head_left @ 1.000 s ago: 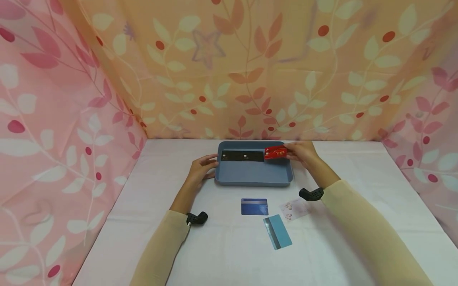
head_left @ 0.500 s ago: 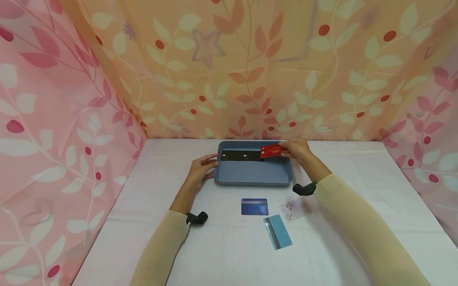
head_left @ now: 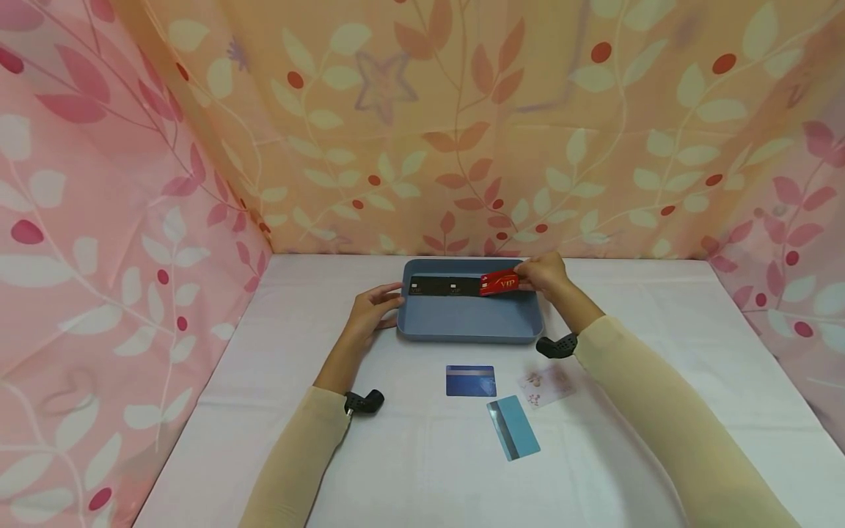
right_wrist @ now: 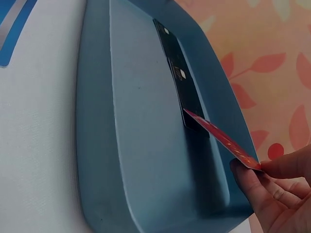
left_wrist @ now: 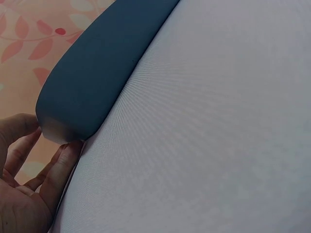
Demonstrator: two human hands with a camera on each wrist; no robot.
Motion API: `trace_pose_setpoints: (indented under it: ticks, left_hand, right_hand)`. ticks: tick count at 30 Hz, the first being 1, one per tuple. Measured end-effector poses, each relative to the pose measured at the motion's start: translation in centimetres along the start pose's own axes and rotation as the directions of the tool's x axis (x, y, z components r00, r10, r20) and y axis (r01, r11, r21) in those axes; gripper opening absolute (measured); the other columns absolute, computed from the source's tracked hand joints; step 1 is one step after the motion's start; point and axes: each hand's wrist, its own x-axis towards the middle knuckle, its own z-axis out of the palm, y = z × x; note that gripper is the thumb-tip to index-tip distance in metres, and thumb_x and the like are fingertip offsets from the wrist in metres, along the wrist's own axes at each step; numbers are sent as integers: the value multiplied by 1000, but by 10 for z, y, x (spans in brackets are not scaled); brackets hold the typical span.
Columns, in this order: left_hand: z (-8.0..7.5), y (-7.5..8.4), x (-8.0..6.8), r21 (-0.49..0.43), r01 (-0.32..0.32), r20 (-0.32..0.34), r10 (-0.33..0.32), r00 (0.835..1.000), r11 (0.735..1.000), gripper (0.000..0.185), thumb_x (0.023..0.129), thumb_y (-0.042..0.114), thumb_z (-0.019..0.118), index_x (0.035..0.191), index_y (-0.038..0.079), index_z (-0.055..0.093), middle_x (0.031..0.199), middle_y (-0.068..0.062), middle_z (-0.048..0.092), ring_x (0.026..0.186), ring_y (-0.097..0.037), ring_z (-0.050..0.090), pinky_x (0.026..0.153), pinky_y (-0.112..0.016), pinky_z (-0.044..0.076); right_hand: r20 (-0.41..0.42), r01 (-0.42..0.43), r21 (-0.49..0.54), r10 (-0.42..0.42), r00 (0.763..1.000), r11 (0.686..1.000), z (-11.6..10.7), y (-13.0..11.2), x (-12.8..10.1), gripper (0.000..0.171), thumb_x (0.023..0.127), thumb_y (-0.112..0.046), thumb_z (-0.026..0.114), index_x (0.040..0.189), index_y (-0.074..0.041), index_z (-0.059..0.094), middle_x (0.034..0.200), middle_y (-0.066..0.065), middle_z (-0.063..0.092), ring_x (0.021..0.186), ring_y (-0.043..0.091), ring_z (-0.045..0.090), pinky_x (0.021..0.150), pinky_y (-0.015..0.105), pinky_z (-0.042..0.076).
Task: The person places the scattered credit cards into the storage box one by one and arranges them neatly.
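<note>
Red card (right_wrist: 221, 138) pinched by right hand (head_left: 544, 275), wrist view shows it tilted over tray (right_wrist: 141, 160), left hand (head_left: 370, 312) relaxed

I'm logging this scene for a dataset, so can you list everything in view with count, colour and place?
Shallow plastic tray: one, grey-blue, on the table's middle, far side.
Black cards: two, side by side in the tray along its far wall.
Red VIP card: one, over the tray's right part, next to the black cards.
Dark blue card: one, on the table before the tray.
Light blue striped card: one, nearest the person.
White flowered card: one, right of the dark blue card.
White table: one.
Leaf-print curtains: orange behind, pink at the sides.
Left hand: touches the tray's left corner.
Right hand: pinches the red VIP card.
</note>
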Motion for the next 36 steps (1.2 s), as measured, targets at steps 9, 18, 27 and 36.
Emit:
trace_pose_setpoints:
  ticks: [9,18,27,36]
  left_hand:
    - [1,0,1,-11,-4,4,4,1000,1000,43,92,8,75,134,12,67,129,-13,64,111,-21,65,74,-33,62]
    - [1,1,1,3,-7,4,7,1000,1000,43,93,9,74,135,12,66,130,-14,63,111,-22,64,74,-34,62]
    - [0,1,1,-11,-5,2,5,1000,1000,44,92,7,75,134,12,67,129,-14,63,106,-19,65,72,-33,62]
    - [-1,2,1,-12,-4,-5,4,1000,1000,41,91,6,76,131,14,69,124,-12,65,105,-19,65,73,-33,62]
  right_hand:
    - [-2,55,-53,-55,998,997,0,-2,-2,33,94,-2,66,120,18,63,118,36,62,64,13,70,71,34,61]
    - [-6,107,-64,-107,994,992,-3,-2,-4,26,93,1,66,110,20,65,88,24,69,60,14,70,67,34,61]
    - [-7,116,-72,-117,993,991,-5,-1,-4,23,93,1,63,107,19,64,76,18,71,56,16,70,68,39,61]
    - [-33,121,-103,-125,992,987,-2,-2,-3,23,92,2,57,107,18,64,83,25,72,56,16,71,70,39,61]
